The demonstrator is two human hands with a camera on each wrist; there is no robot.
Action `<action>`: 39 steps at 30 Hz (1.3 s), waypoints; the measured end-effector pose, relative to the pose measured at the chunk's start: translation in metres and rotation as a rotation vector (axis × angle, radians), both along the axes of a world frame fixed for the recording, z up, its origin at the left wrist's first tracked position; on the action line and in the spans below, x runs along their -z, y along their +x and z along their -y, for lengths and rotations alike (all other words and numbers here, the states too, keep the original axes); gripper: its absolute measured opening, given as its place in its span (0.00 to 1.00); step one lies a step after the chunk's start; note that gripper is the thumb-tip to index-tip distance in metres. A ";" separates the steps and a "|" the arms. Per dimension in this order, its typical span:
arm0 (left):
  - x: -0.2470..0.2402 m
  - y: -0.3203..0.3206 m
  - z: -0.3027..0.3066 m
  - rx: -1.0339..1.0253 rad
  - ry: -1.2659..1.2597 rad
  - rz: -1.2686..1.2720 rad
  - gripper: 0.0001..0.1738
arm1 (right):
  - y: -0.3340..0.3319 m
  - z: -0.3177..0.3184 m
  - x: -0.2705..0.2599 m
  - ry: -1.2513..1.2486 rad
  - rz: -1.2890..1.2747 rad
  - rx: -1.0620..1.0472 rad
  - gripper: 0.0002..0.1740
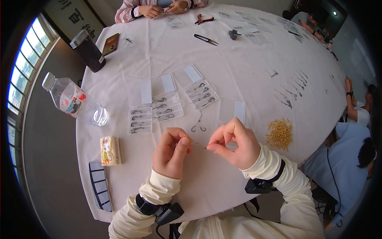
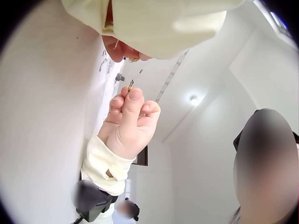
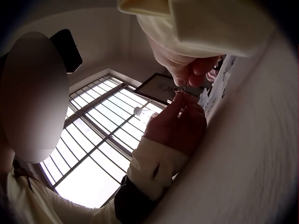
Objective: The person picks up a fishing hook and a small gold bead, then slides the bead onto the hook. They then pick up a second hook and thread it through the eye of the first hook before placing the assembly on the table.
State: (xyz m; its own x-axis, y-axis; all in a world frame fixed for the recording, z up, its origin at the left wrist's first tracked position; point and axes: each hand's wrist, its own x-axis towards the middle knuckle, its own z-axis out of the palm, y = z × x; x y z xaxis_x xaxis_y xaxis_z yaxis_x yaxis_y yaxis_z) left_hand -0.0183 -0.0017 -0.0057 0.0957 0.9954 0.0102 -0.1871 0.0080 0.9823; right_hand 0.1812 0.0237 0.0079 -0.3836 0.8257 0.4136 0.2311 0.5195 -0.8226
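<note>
In the head view my left hand (image 1: pixel 172 153) pinches a tiny golden piece (image 1: pixel 187 138) between thumb and forefinger. A short way to its right, my right hand (image 1: pixel 235 144) pinches a small dark metal piece (image 1: pixel 205 148). The left wrist view shows this piece as a narrow loop (image 2: pixel 131 86) at the right thumb tip. Fingertips of the two hands stand apart. Just beyond them lie dark hooks on a line (image 1: pixel 198 126). Clear boxes (image 1: pixel 140 130) holding rows of dark hooks are further back, and a pile of golden pieces (image 1: pixel 279 134) lies right of my right hand.
A water bottle (image 1: pixel 75 99), a dark tumbler (image 1: pixel 88 51) and a tissue pack (image 1: pixel 110 151) stand left; a phone (image 1: pixel 111 44) lies behind. Several hooks (image 1: pixel 288 104) lie at right. Scissors (image 1: pixel 206 40) and red pliers (image 1: pixel 203 19) are at the back. Other people sit around the table.
</note>
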 end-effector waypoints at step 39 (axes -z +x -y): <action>-0.003 0.005 0.003 -0.096 0.144 -0.103 0.03 | -0.002 -0.053 0.004 0.343 0.586 0.049 0.07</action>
State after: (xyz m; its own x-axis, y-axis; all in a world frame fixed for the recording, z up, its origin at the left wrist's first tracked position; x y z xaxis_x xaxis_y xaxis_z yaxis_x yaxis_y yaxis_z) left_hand -0.0133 -0.0047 -0.0024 0.0084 0.9889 0.1485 -0.0787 -0.1474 0.9859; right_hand 0.1787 0.0765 0.0039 -0.5899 0.7069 0.3901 0.6183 0.7063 -0.3447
